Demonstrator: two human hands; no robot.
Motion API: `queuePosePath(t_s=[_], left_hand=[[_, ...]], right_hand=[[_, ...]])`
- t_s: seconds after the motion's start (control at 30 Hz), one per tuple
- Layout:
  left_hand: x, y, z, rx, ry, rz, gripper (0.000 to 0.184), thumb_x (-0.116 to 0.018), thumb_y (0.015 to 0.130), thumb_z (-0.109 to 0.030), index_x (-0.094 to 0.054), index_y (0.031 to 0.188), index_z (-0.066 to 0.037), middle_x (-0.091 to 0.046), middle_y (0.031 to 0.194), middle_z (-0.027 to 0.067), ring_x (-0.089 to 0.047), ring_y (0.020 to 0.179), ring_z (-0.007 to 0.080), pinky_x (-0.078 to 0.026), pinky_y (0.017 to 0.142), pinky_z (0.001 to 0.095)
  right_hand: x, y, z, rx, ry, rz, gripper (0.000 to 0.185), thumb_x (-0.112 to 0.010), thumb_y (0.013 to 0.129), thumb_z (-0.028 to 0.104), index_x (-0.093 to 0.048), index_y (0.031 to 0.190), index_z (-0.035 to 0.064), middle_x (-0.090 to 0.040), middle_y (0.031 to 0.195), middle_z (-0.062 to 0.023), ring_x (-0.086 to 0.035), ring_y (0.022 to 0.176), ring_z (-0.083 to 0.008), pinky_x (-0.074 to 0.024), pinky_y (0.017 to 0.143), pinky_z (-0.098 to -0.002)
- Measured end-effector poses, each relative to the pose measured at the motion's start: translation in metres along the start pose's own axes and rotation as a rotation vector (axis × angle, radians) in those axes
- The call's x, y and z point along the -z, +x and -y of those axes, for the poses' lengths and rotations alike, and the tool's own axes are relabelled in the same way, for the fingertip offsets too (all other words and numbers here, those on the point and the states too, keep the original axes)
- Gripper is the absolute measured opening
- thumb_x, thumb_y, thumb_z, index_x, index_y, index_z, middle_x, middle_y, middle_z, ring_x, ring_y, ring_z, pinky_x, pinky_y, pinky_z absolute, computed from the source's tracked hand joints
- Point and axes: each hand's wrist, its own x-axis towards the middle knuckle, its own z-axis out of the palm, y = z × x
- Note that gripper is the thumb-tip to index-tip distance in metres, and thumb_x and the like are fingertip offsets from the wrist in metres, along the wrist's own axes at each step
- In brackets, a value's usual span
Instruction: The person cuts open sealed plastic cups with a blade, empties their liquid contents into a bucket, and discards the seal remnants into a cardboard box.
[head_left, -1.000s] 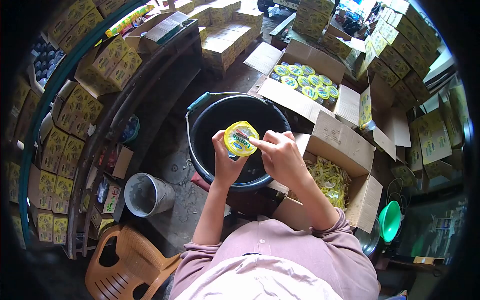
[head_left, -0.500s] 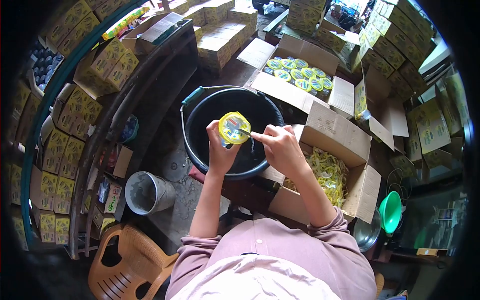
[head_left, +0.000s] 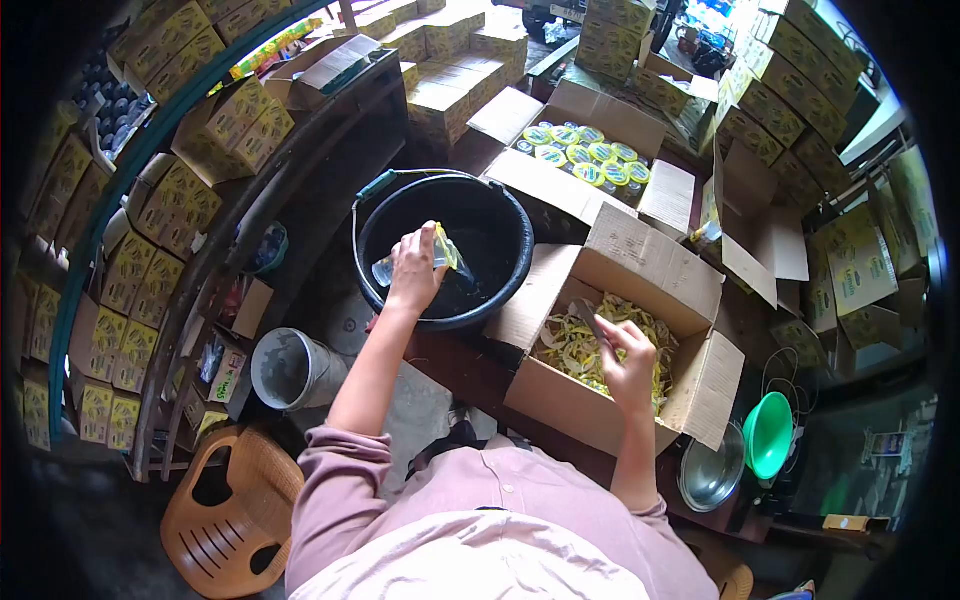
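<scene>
In my left hand (head_left: 411,270) is a clear plastic cup (head_left: 444,248) with a yellow rim, tipped on its side. That hand is over the black bucket (head_left: 522,262), and a clear stream seems to run from the cup's mouth into it. My right hand (head_left: 630,366) grips a knife (head_left: 589,318), its blade pointing up and to the left. Below the knife lie yellow lid scraps (head_left: 572,345) inside an open cardboard box (head_left: 560,398). Behind it, another open carton (head_left: 560,192) holds several cups with yellow-and-blue lids (head_left: 590,172).
A grey bucket (head_left: 322,372) and a brown plastic chair (head_left: 240,500) stand at left. Shelves with yellow cartons (head_left: 120,350) line the left side. A green basin (head_left: 768,436) and a metal bowl (head_left: 712,478) sit at right. More cartons (head_left: 780,110) are stacked behind.
My left hand has tilted the cup sideways over the bucket. My right hand has drawn the knife away from the cup's lid, moving right and down to above the scrap box.
</scene>
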Motion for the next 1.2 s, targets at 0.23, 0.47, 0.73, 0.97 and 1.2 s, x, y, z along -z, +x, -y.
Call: queuePosePath(t_s=[0.23,0.47,0.73,0.97,1.2], left_hand=[[-0.008,0.005,-0.001,-0.092,0.350,0.216,0.063,-0.067,0.063,-0.005,-0.041,0.120,-0.005,-0.053,0.100,0.0118,-0.049,0.098,0.0285,-0.037,0.084,0.0392],[-0.006,0.007,-0.008,-0.143,0.513,0.312,0.049,-0.062,0.069,-0.004,-0.046,0.115,-0.008,-0.056,0.095,0.0111,-0.052,0.096,0.0264,-0.035,0.087,0.0386],[0.007,0.023,-0.023,-0.144,0.615,0.389,0.052,-0.064,0.065,-0.003,-0.048,0.114,-0.008,-0.056,0.096,0.0118,-0.051,0.097,0.0266,-0.035,0.089,0.0384],[0.023,0.040,-0.029,-0.145,0.713,0.350,0.054,-0.066,0.065,-0.006,-0.048,0.116,-0.009,-0.057,0.097,0.0103,-0.050,0.101,0.0255,-0.033,0.092,0.0380],[0.070,0.082,-0.051,-0.149,0.807,0.273,0.047,-0.062,0.070,-0.006,-0.049,0.115,-0.010,-0.059,0.098,0.0100,-0.052,0.100,0.0243,-0.033,0.091,0.0383]], right_hand=[[0.034,-0.063,-0.034,-0.217,0.044,-0.065,0.033,-0.056,0.072,-0.009,-0.065,0.101,0.0046,-0.058,0.075,-0.0087,-0.054,0.063,-0.0144,-0.0443,0.060,-0.0253],[0.045,-0.086,-0.049,-0.255,0.051,-0.096,0.032,-0.057,0.073,-0.006,-0.065,0.102,0.0044,-0.056,0.072,-0.0062,-0.053,0.062,-0.0130,-0.0437,0.059,-0.0254],[0.051,-0.096,-0.053,-0.230,0.049,-0.119,0.033,-0.058,0.073,-0.006,-0.066,0.102,0.0067,-0.055,0.071,-0.0057,-0.053,0.062,-0.0123,-0.0432,0.058,-0.0253],[0.054,-0.098,-0.056,-0.226,0.068,-0.133,0.032,-0.059,0.073,-0.005,-0.066,0.102,0.0078,-0.055,0.071,-0.0053,-0.053,0.061,-0.0117,-0.0431,0.057,-0.0252],[0.057,-0.095,-0.055,-0.222,0.017,-0.128,0.032,-0.059,0.074,-0.004,-0.066,0.102,0.0087,-0.056,0.071,-0.0046,-0.053,0.060,-0.0121,-0.0431,0.057,-0.0256]])
